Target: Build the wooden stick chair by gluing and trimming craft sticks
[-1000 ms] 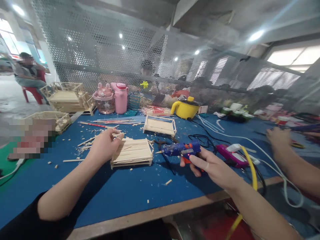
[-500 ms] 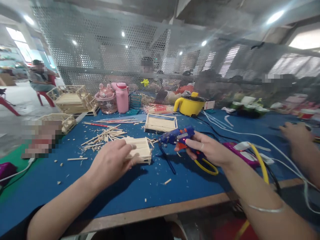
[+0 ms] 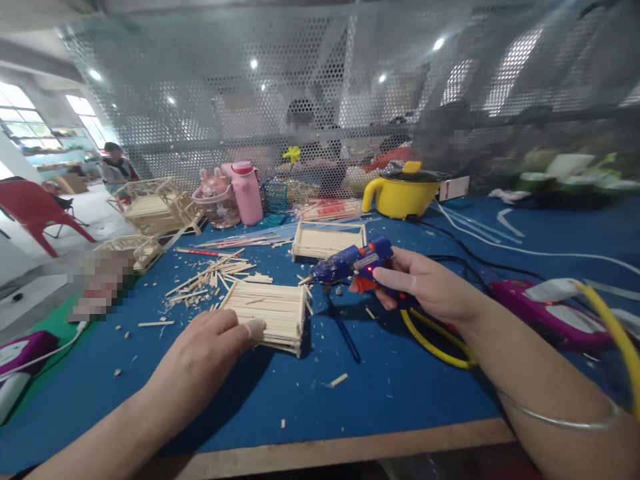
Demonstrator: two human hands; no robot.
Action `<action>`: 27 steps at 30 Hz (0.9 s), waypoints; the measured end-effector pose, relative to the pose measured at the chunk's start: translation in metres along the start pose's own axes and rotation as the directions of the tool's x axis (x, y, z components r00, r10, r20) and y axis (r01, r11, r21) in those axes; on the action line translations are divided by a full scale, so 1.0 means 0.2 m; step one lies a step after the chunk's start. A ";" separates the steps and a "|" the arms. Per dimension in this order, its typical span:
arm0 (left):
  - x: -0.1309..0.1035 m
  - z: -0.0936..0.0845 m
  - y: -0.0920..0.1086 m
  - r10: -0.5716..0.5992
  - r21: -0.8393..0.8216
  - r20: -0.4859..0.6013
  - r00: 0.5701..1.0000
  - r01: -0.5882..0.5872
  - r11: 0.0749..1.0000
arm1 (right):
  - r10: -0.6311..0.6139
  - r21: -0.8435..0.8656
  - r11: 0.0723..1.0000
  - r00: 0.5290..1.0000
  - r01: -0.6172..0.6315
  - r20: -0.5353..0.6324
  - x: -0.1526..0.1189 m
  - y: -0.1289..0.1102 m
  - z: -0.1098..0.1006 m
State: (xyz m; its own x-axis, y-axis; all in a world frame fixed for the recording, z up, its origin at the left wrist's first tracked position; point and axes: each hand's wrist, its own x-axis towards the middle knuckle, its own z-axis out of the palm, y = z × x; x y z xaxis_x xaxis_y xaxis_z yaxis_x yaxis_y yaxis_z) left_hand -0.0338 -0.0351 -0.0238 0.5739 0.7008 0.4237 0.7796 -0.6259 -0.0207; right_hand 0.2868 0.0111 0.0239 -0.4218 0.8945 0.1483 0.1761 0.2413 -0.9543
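A small frame of pale wooden sticks rests on the blue table. My left hand grips its near left edge, a fingertip lying on the slatted top. My right hand is wrapped round a blue glue gun, whose tip points left at the frame's far right corner. Whether the tip touches the frame I cannot tell. Behind the gun stands a second stick frame. Loose sticks lie piled to the left of the first frame.
At the back are a pink jug and a yellow pot. Larger stick structures stand at the back left. A purple power strip with cables lies on the right. A person sits far left.
The view has shifted. My left hand has drawn back toward the near left of the frame, uncovering more of its slatted top. Another person's hand at the right is out of view.
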 end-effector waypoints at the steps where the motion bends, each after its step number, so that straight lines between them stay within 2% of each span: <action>1: 0.00 0.00 -0.02 0.013 -0.018 -0.018 1.000 -0.013 1.000 | 0.006 -0.004 1.000 1.000 -0.006 0.014 -0.01 -0.01 -0.01; 5: 0.03 0.02 -0.10 0.061 -0.079 -0.089 0.994 -0.068 0.995 | 0.045 0.006 0.999 0.996 -0.046 0.072 -0.02 -0.02 -0.02; 9: 0.10 0.04 -0.19 0.052 -0.167 -0.040 0.998 -0.058 0.984 | 0.057 0.018 0.998 0.990 -0.060 0.127 -0.03 -0.02 0.00; 12: 0.13 0.06 -0.24 -0.018 -0.237 -0.003 1.000 0.017 0.971 | 0.049 0.013 0.999 0.987 -0.052 0.153 -0.02 -0.01 0.03; 17: 0.12 0.11 -0.24 -0.111 -0.234 -0.007 0.994 0.106 0.966 | 0.029 -0.008 1.000 0.995 -0.028 0.095 0.00 0.01 0.11; 22: 0.11 0.12 -0.23 -0.066 -0.216 -0.039 0.997 0.056 0.975 | 0.043 -0.010 0.999 0.996 -0.043 0.072 0.02 0.05 0.16; 27: 0.11 0.12 -0.24 -0.029 -0.252 -0.085 0.996 0.006 0.968 | 0.045 -0.024 0.999 0.991 -0.042 0.125 0.02 0.06 0.19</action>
State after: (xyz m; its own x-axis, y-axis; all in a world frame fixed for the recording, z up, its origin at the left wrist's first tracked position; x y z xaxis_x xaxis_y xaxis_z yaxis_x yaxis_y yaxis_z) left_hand -0.0511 0.0190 -0.0356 0.5280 0.6868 0.4995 0.6951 -0.6874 0.2104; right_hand 0.2539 0.0036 0.0042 -0.5214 0.8503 0.0715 0.2151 0.2122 -0.9533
